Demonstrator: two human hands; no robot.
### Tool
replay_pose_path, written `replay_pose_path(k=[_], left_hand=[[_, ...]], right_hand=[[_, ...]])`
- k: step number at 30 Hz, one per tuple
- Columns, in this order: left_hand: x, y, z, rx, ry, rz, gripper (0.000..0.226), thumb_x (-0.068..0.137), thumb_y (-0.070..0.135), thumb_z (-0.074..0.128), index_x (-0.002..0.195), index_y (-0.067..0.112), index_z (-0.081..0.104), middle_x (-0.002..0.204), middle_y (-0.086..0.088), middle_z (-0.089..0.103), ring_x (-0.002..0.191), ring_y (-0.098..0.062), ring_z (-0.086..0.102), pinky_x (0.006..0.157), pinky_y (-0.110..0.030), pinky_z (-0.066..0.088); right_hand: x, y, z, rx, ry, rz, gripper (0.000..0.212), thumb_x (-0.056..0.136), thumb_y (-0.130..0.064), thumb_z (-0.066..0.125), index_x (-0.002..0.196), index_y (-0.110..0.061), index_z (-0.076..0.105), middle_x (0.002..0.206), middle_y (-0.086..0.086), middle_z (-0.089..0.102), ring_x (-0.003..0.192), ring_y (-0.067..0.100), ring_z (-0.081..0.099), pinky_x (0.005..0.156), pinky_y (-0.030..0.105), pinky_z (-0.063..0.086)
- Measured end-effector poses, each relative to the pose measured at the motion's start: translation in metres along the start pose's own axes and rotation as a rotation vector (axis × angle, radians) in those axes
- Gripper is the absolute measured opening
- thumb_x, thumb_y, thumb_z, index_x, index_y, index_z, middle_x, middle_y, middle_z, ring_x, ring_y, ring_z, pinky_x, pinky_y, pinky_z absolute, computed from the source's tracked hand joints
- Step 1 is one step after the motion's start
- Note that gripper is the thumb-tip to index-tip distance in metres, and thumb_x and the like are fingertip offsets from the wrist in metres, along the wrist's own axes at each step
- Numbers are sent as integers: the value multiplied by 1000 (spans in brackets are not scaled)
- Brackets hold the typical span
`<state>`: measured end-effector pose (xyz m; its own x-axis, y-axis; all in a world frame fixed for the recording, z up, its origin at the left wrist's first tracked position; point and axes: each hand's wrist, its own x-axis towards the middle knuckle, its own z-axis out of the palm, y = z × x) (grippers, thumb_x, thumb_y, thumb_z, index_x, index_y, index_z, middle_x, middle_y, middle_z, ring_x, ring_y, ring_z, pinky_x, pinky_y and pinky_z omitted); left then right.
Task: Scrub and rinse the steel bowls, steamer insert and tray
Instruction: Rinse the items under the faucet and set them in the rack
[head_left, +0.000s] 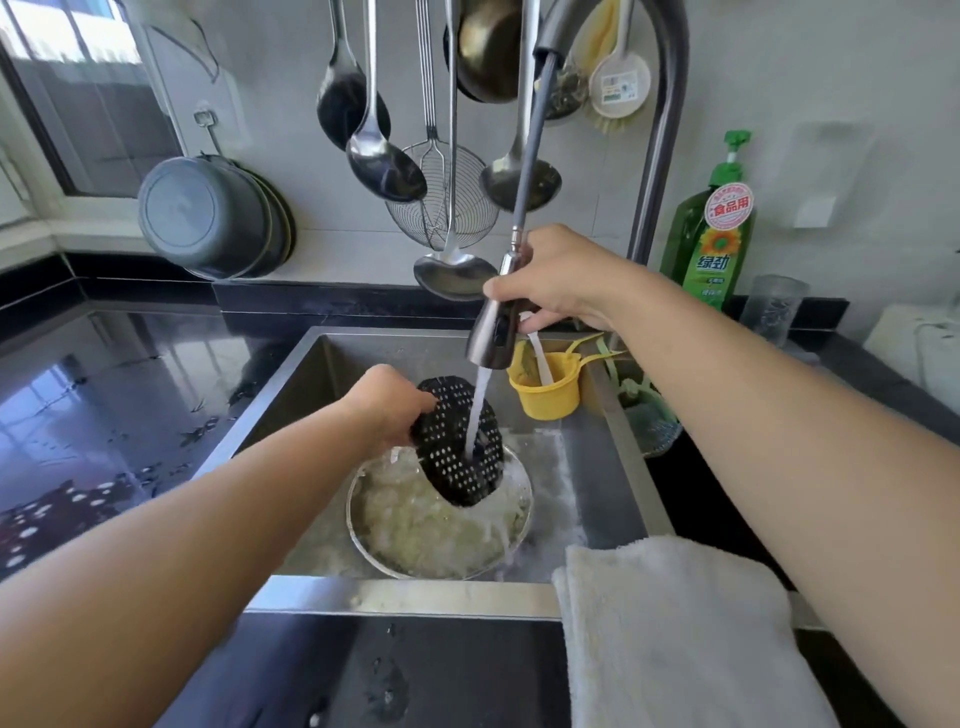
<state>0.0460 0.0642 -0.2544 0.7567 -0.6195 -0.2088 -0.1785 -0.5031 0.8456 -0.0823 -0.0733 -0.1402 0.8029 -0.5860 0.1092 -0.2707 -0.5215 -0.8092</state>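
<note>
The steel sink (332, 374) takes up the middle of the view, set into a dark glossy counter (104, 405), with a white towel (670, 623) draped over its near right rim, probably kept there for drying. On the sink floor sits a steel bowl (374, 551) full of cloudy, sudsy water, placed where it catches the runoff from what is rinsed above it. The steamer insert (457, 447), a dark perforated disc, is held tilted over the bowl's far edge, so the stream strikes its face and drains off through the holes into the bowl. The left hand (387, 405) grips the insert at its upper left rim, fingers curled round the edge, keeping it steeply angled. The right hand (561, 280) is wrapped round the pull-out spray head (491, 332), thumb on top, aiming the water down at the middle of the insert. A yellow cup (545, 395) hangs at the sink's back right corner, near a green detergent bottle (714, 244). This looks like the rinsing step for the insert; I see no tray.
</note>
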Motion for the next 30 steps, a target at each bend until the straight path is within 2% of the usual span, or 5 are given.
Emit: replay_pose_path(k=[5,10,15,24,30], left_hand=[[-2,1,-27,679,57,353,9,98,20,62,95,23,54,95,0,65,83,-17,63,64,-27,49],[2,-4,-50,888,88,564,25,100,16,55,87,35,45,92,7,60,81,-14,59,61,-28,44],[7,-17,-56,1149,137,790,26,95,8,52,94,30,39,98,5,57,89,-27,63,68,-40,47],[-7,-33,-61,1335,148,1138,34,62,-2,79,86,14,60,69,-1,51,57,-26,57,46,-35,46],[-32,-32,-44,1498,85,1113,21,89,12,70,105,21,60,81,0,68,80,-27,64,60,-35,40]], right_hand=[[19,32,-30,-139,-306,41,24,90,-2,70,108,-16,63,105,5,71,100,22,71,86,38,60],[60,76,-18,-1078,-59,-94,16,97,-14,55,111,-13,63,106,7,60,87,22,54,68,34,44],[89,106,-12,-1763,-124,-159,33,99,-44,53,120,-24,69,125,0,59,122,27,41,85,41,36],[89,103,-19,-1499,-27,31,58,101,-59,33,142,-23,54,147,7,47,139,35,33,110,54,30],[5,113,-46,-1237,62,-94,46,102,-43,43,140,-21,56,155,9,35,143,31,23,116,47,26]])
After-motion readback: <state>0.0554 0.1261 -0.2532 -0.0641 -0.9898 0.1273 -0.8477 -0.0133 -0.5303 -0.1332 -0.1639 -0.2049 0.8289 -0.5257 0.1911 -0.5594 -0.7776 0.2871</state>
